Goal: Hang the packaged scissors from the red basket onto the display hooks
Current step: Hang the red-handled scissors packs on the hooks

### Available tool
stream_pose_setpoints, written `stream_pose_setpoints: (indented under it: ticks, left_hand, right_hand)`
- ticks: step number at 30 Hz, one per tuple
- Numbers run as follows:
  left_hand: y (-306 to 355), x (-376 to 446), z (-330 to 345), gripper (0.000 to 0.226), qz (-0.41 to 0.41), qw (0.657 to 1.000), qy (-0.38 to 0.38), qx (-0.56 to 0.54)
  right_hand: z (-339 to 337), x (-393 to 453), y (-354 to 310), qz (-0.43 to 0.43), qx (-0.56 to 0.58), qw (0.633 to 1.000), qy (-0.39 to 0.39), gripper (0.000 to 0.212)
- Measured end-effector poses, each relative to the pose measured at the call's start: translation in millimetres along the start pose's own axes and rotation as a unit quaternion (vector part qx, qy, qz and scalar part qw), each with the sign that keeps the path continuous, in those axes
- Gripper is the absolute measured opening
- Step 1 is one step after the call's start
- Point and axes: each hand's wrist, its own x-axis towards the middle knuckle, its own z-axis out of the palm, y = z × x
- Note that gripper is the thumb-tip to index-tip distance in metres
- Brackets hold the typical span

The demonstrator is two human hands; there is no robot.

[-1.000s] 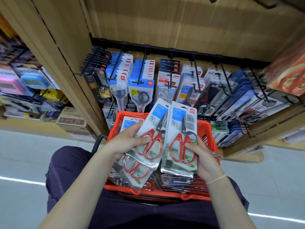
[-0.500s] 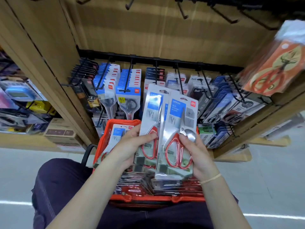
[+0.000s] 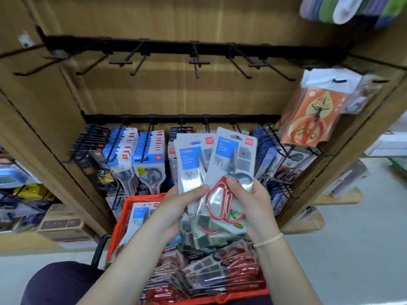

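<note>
Both hands hold packaged red-handled scissors above the red basket (image 3: 141, 200) on my lap. My left hand (image 3: 176, 205) grips the left pack (image 3: 190, 164) with the thumb across its front. My right hand (image 3: 255, 205) grips the right pack (image 3: 233, 159), thumb over the scissor handles. The two packs overlap and stand nearly upright. Several more scissor packs (image 3: 209, 274) lie piled in the basket. Above, a black rail carries bare display hooks (image 3: 196, 64) against the wooden back panel.
A lower rail (image 3: 176, 118) is full of hanging blue and black scissor packs. An orange scissor pack (image 3: 308, 115) hangs on the right side panel. Wooden shelf walls flank both sides. Boxes sit on the lower left shelf (image 3: 61, 225).
The hands have raised the two packs higher and drawn them closer together. The view has tilted up, bringing the upper rail of bare hooks into sight.
</note>
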Motion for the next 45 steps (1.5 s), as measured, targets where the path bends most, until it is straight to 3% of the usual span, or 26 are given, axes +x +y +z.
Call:
stream_pose_setpoints:
  ticks: [7, 12, 17, 21, 27, 41, 45]
  left_hand:
    - [14.8, 12.8, 22.0, 0.057, -0.007, 1.0, -0.015, -0.009]
    - [24.9, 26.6, 34.7, 0.032, 0.034, 0.999, 0.029, 0.0]
    - [35.1, 37.9, 40.6, 0.025, 0.1, 0.993, 0.047, 0.039]
    - [42.1, 38.8, 47.3, 0.028, 0.119, 0.991, 0.038, 0.057]
    - [44.3, 40.0, 60.5, 0.027, 0.113, 0.991, 0.026, 0.063]
    - [42.0, 51.5, 74.3, 0.032, 0.112, 0.993, 0.017, 0.032]
    - [41.4, 52.7, 73.6, 0.032, 0.115, 0.993, 0.015, 0.035]
  right_hand:
    - [-22.3, 7.7, -20.5, -0.02, -0.004, 1.0, -0.007, 0.053]
    - [-56.6, 18.9, -34.6, -0.028, -0.015, 0.999, 0.025, 0.026]
    - [-76.1, 36.5, -50.7, -0.066, -0.037, 0.995, 0.061, 0.022]
    - [-83.5, 61.9, -67.2, -0.093, -0.031, 0.989, 0.108, 0.02]
    - [-82.7, 101.0, -86.7, -0.137, -0.043, 0.984, 0.107, 0.021]
    - [-88.8, 120.4, -81.9, -0.125, -0.063, 0.982, 0.126, 0.024]
    - [-84.5, 128.0, -83.2, -0.124, -0.077, 0.98, 0.132, 0.01]
